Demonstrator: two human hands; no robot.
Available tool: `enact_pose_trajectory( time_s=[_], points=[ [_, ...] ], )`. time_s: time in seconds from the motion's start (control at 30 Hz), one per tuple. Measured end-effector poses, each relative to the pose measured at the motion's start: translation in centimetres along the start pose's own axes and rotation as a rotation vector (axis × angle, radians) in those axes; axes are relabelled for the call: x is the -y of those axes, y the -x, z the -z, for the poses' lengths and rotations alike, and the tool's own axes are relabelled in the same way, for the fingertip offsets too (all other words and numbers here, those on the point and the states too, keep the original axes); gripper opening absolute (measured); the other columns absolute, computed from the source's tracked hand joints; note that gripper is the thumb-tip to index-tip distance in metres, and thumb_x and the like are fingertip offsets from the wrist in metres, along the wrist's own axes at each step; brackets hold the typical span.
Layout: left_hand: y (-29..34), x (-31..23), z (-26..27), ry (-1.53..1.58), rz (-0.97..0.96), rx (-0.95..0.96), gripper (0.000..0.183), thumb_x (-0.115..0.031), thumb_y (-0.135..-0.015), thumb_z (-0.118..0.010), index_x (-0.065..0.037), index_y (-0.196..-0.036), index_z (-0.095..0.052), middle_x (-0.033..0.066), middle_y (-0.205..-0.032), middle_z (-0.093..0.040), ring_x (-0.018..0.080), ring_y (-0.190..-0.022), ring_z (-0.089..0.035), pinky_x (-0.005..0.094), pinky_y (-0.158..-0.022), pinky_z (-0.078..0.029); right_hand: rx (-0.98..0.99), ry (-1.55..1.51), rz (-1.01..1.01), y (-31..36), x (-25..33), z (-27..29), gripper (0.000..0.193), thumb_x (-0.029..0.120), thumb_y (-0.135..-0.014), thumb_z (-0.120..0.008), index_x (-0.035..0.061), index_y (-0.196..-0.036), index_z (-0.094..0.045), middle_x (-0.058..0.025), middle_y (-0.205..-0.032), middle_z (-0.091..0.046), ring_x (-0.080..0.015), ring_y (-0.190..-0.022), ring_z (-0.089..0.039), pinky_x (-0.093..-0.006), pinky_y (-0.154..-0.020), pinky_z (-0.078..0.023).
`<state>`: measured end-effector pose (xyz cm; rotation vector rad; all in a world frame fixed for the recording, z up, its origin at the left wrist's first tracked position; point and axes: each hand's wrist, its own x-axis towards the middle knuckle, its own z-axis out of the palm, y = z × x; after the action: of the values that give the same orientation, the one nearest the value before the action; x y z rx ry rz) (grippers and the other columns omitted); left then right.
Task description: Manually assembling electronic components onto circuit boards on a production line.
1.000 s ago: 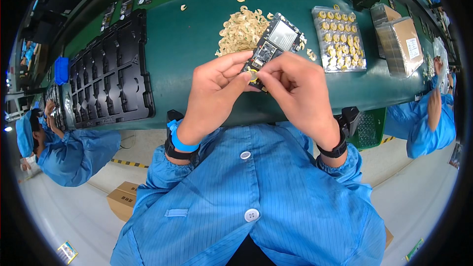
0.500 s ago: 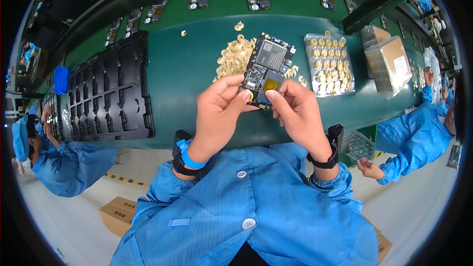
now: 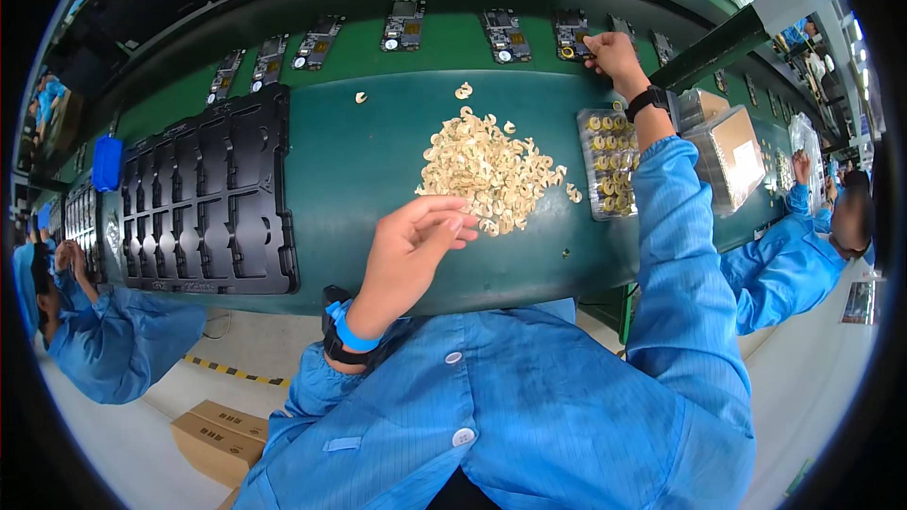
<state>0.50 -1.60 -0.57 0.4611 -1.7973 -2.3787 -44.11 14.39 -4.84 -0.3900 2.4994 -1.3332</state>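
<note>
Pale gold rings [image 3: 487, 170] just beyond the loosely curled, empty left hand [image 3: 411, 250] fingers [image 3: 452, 224]; right hand [image 3: 612, 54] fingers on a circuit board [image 3: 574, 38].

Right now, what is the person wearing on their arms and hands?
Both arms are in long light blue sleeves of a finely striped work coat with white snap buttons. The left hand is bare, with a black watch-like band and a bright blue strap at the wrist. The right hand is bare too, with a black wristband.
</note>
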Motion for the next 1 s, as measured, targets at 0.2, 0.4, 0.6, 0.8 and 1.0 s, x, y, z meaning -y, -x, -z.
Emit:
enact_pose_trajectory(
  time_s=[0.2, 0.4, 0.6, 0.8, 1.0],
  points=[
    [0.3, -0.2, 1.6, -0.056, 0.007, -0.065, 0.024, -0.009, -0.105, -0.058, 0.006, -0.124, -0.063, 0.0199, -0.112, -0.074, 0.0256, -0.101, -0.074, 0.0343, -0.087, -0.06, -0.288, 0.666, 0.336, 0.0, -1.3, -0.4, 0.025, 0.021, -0.092, -0.078, -0.0025, -0.089, -0.072, -0.0153, -0.078, -0.073, -0.0267, -0.071, -0.072, -0.0369, -0.067, -0.056],
    [0.2, 0.0, 1.5, -0.071, 0.02, -0.051, 0.024, -0.009, -0.105, -0.059, 0.006, -0.124, -0.063, 0.0194, -0.112, -0.074, 0.0256, -0.101, -0.074, 0.0344, -0.087, -0.06, -0.126, 0.353, 0.328, 1.7, -0.2, -1.4, 0.033, 0.031, -0.084, -0.084, -0.0008, -0.092, -0.076, -0.0152, -0.083, -0.074, -0.0263, -0.077, -0.072, -0.0363, -0.075, -0.056],
    [0.2, 0.4, 1.0, -0.07, 0.038, -0.032, 0.025, -0.009, -0.105, -0.059, 0.006, -0.125, -0.064, 0.0184, -0.113, -0.074, 0.0254, -0.101, -0.074, 0.0345, -0.087, -0.06, -0.096, 0.334, 0.317, 1.1, -1.5, -0.6, 0.024, 0.023, -0.082, -0.087, 0.0038, -0.093, -0.078, -0.008, -0.078, -0.072, -0.0182, -0.07, -0.067, -0.0327, -0.07, -0.053],
    [0.1, 0.4, 0.6, -0.081, 0.052, -0.013, 0.024, -0.009, -0.105, -0.06, 0.006, -0.124, -0.064, 0.0177, -0.113, -0.074, 0.0249, -0.101, -0.074, 0.0342, -0.087, -0.059, -0.002, 0.222, 0.23, -0.1, -1.7, 0.7, 0.017, 0.015, -0.082, -0.087, 0.0031, -0.085, -0.075, -0.0026, -0.072, -0.068, -0.0123, -0.064, -0.063, -0.0296, -0.063, -0.051],
    [0.0, 0.3, 0.0, -0.096, 0.075, 0.013, 0.024, -0.009, -0.105, -0.06, 0.006, -0.124, -0.064, 0.0174, -0.112, -0.074, 0.0245, -0.102, -0.073, 0.0339, -0.087, -0.059, 0.16, 0.176, 0.017, -0.9, -0.1, 2.1, 0.015, 0.015, -0.088, -0.081, 0.0066, -0.08, -0.071, -0.0005, -0.074, -0.066, -0.0101, -0.062, -0.059, -0.0252, -0.059, -0.05]
  ],
)
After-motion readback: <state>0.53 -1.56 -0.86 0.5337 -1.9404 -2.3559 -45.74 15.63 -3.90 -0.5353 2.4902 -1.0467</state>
